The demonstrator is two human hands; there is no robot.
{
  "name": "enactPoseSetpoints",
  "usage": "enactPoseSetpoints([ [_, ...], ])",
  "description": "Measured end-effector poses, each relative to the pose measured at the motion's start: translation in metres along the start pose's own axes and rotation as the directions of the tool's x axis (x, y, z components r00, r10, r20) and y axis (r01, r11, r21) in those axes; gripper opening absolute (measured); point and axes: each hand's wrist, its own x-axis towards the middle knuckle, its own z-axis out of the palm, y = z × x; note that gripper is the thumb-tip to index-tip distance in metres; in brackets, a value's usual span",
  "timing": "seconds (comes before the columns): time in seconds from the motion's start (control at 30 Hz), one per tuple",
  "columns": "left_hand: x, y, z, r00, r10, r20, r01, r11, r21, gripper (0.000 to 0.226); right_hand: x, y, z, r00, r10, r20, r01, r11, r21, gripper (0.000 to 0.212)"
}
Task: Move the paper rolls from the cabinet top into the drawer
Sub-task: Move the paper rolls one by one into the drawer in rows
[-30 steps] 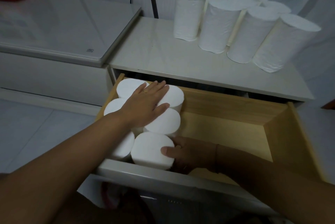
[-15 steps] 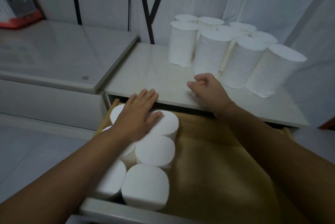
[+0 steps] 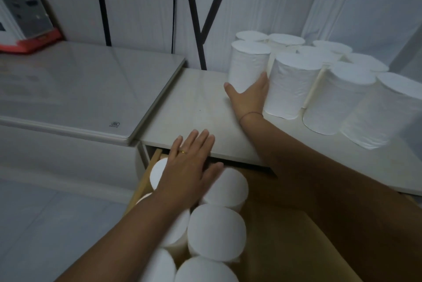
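Several white paper rolls [image 3: 294, 85] stand upright in a cluster at the back right of the pale cabinet top [image 3: 196, 108]. My right hand [image 3: 247, 95] wraps around the base of the nearest left roll [image 3: 247, 62], thumb on its left side and fingers on its right. Below, the wooden drawer [image 3: 285, 243] is pulled out, with several rolls [image 3: 217, 233] standing on end along its left side. My left hand [image 3: 190, 167] lies flat, fingers spread, on the tops of the rear rolls in the drawer, its fingertips over the cabinet's front edge.
A lower grey glass-topped unit [image 3: 75, 90] adjoins the cabinet on the left, carrying a white and red appliance [image 3: 22, 16] at its far corner. White curtains hang behind the rolls. Tiled floor [image 3: 38, 224] lies at the lower left.
My right hand came up out of the drawer, crossed the cabinet top and closed around the nearest left roll. My left hand stayed on the drawer's rolls. The view tilted upward.
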Motion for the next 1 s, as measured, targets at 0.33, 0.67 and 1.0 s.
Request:
enactPoseSetpoints([
  [0.33,0.003,0.0,0.003,0.999,0.0,-0.047,0.0,1.0,0.007,0.074,0.048,0.013,0.021,0.994,0.1,-0.042,-0.097,0.992,0.076,0.119],
  [0.67,0.003,0.001,0.005,0.998,0.003,-0.064,-0.004,1.0,-0.017,0.071,0.056,0.027,0.021,0.998,0.017,0.064,-0.02,0.999,0.036,0.096],
  [1.0,0.002,0.0,0.006,0.997,0.014,-0.075,-0.012,1.0,0.027,0.067,0.014,0.024,-0.012,0.978,-0.091,0.187,0.078,0.994,0.076,0.084],
])
